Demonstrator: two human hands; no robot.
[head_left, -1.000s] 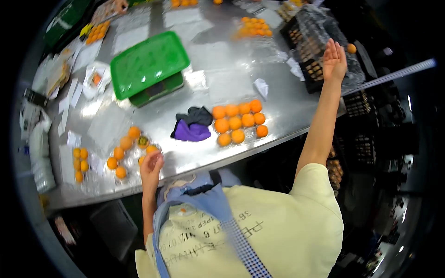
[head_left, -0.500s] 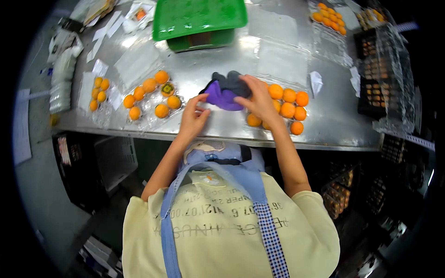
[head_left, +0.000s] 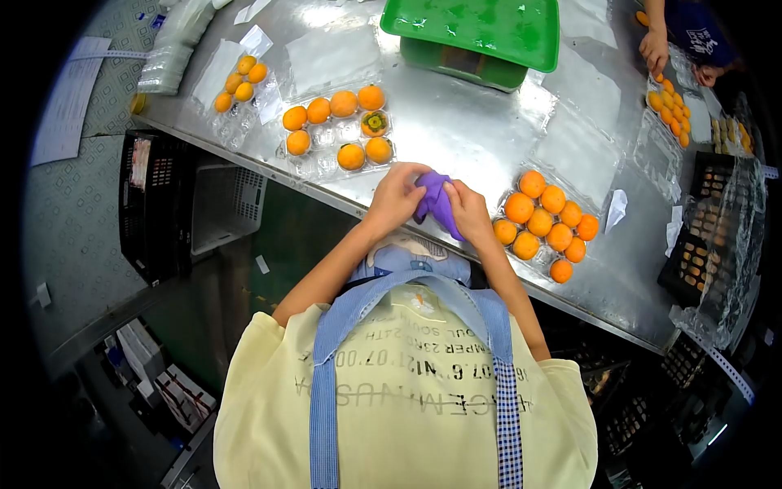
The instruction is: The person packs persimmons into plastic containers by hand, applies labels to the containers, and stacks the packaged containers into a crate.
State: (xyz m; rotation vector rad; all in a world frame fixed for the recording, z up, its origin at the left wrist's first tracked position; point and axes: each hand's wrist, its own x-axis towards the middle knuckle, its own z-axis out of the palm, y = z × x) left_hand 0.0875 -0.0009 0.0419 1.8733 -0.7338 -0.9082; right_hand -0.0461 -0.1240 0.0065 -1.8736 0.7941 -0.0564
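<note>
Near the table's front edge, my left hand (head_left: 395,197) and my right hand (head_left: 470,213) grip a purple glove (head_left: 438,202) between them, fingers closed on its two sides. The glove looks bunched up, and its dark part is mostly hidden. To the right of my hands lies a clear tray of orange fruits (head_left: 540,222). Another clear tray with orange fruits (head_left: 343,103) lies to the left, one fruit in it showing a green calyx (head_left: 375,123).
A green lid (head_left: 481,24) covers a green crate at the back. Smaller fruits (head_left: 243,90) lie at the left. Another person's hand (head_left: 654,50) is over fruits at the far right. Black crates (head_left: 696,257) stand at the right edge; another black crate (head_left: 155,204) is below the table.
The glove has come off the table and nearer the body, now held in both hands. The view has shifted, and another person's hands have come into sight at the upper right.
</note>
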